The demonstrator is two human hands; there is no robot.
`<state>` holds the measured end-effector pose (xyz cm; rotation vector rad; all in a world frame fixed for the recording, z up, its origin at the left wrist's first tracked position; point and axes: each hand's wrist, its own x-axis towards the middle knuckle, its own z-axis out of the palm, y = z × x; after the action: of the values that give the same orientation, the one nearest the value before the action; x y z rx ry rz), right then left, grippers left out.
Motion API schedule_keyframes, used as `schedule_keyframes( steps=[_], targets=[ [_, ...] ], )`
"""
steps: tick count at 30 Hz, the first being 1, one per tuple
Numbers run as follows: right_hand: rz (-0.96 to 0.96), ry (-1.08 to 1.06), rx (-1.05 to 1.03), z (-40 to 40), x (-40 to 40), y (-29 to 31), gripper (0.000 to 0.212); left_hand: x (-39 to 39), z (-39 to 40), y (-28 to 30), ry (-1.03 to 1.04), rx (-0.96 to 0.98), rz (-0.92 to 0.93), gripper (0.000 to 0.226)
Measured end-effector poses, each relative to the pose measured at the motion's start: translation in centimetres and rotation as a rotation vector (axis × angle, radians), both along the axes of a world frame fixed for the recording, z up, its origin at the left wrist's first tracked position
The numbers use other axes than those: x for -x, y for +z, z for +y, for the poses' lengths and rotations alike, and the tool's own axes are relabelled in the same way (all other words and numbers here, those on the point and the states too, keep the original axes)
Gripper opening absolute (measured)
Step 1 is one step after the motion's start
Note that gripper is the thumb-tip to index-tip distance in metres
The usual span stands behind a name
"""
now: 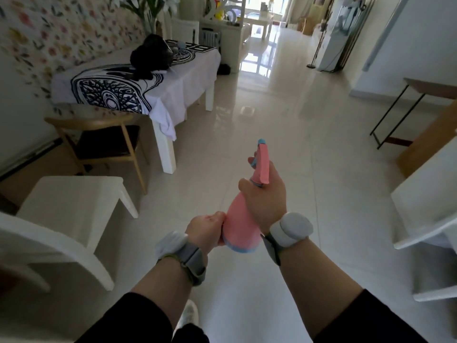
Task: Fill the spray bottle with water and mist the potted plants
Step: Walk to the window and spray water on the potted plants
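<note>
A pink spray bottle [238, 224] with a blue base ring and blue nozzle tip is held in front of me over the tiled floor, tilted with its nozzle pointing away. My right hand [268, 194] is wrapped around its neck just under the pink spray head. My left hand [206, 227] grips the bottom of the bottle from the left side. Both wrists wear grey strapped devices. A plant with long green leaves [148, 8] stands in a glass vase at the far end of the table on the left.
A table with a white and black patterned cloth [138, 82] stands at the left, a black bag [152, 56] on it. A wooden chair [99, 142] and white chairs [71, 201] sit nearer left. White furniture [425, 199] and a wooden desk [430, 90] line the right. Glossy floor [272, 107] runs ahead.
</note>
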<state>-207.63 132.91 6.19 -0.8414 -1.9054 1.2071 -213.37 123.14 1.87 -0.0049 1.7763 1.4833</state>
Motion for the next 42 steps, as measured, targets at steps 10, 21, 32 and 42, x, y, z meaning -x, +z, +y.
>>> schedule_keyframes(
  steps=[10, 21, 32, 42],
  targets=[
    [0.049, -0.121, 0.033, 11.0, 16.7, 1.1, 0.053, 18.6, 11.8, 0.5, -0.101, 0.046, 0.018, 0.025],
    [0.029, -0.132, -0.012, 26.8, 28.5, 0.4, 0.044, 30.5, 27.9, 0.0, -0.139, 0.042, -0.003, 0.022],
    [-0.006, -0.054, -0.042, 45.0, 40.0, 1.1, 0.052, 41.3, 45.3, 0.4, -0.099, 0.042, 0.025, 0.022],
    [-0.019, -0.106, -0.041, 59.6, 53.0, -0.3, 0.049, 55.2, 60.0, -1.3, -0.202, 0.025, 0.073, 0.018]
  ],
)
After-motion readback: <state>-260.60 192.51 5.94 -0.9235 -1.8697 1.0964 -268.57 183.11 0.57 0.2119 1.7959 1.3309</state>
